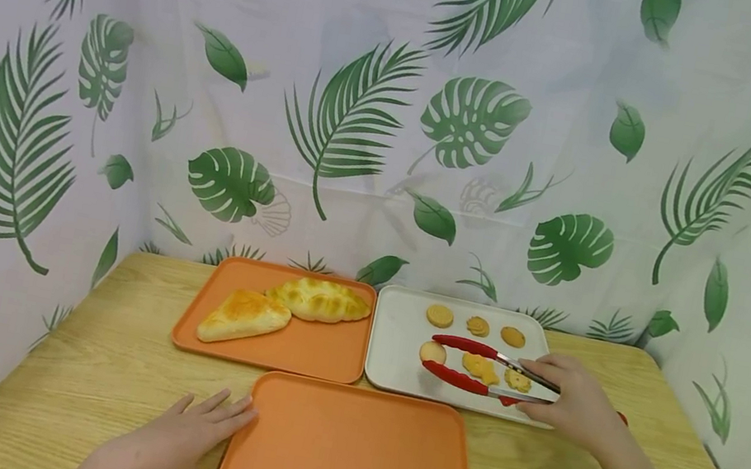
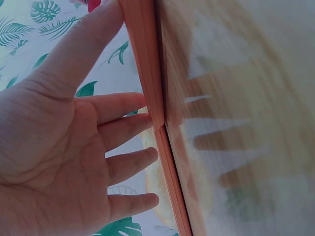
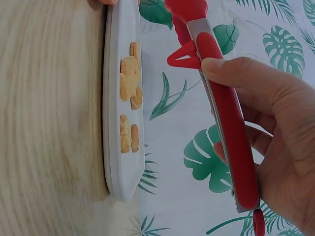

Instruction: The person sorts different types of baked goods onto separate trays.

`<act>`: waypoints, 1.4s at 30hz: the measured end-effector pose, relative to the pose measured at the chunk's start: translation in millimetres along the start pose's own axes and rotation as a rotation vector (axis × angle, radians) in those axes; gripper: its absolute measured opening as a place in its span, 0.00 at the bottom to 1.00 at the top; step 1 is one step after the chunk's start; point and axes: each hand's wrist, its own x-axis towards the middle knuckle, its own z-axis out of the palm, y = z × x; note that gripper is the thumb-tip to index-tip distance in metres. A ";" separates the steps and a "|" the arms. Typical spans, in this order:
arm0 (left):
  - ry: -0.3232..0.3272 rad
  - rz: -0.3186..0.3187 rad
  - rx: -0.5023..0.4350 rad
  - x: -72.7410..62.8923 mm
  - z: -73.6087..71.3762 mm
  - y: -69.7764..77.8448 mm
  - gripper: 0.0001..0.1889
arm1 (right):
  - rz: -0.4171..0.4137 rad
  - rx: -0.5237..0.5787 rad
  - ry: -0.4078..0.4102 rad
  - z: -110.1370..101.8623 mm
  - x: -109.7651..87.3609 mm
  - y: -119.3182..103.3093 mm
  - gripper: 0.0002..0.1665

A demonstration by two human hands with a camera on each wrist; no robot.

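Observation:
My right hand [image 1: 579, 405] grips red-and-metal tongs [image 1: 465, 344] over the white tray [image 1: 389, 371]. In the head view the spread tong tips lie on either side of a round cookie [image 1: 433, 352]; whether they touch it I cannot tell. Near the tongs are a bumpy-shaped cookie [image 1: 482, 368] and a flower-like cookie [image 1: 517, 379]. In the right wrist view, thumb and fingers hold the red handle [image 3: 229, 142]. My left hand [image 1: 177, 438], fingers straight and spread, rests at the left edge of the near orange tray [image 1: 353, 448], with fingertips at its rim [image 2: 147, 73].
At the back left an orange tray [image 1: 324, 355] bears a triangular bread [image 1: 245, 318] and a long ridged bread [image 1: 318, 301]. Three cookies line the white tray's far side, among them a round one [image 1: 440, 315]. Leaf-print cloth [image 1: 350, 205] hangs behind the wooden table [image 1: 98, 353].

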 end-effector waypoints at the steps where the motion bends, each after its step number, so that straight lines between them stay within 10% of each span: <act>1: 0.002 0.002 0.000 -0.4 0.0 0.0 0.57 | 0.021 0.004 -0.012 0.2 1.1 -0.1 0.32; 42: -0.005 -0.009 -0.006 -1.2 -1.2 1.3 0.58 | 0.092 -0.102 -0.065 8.6 9.2 -6.7 0.34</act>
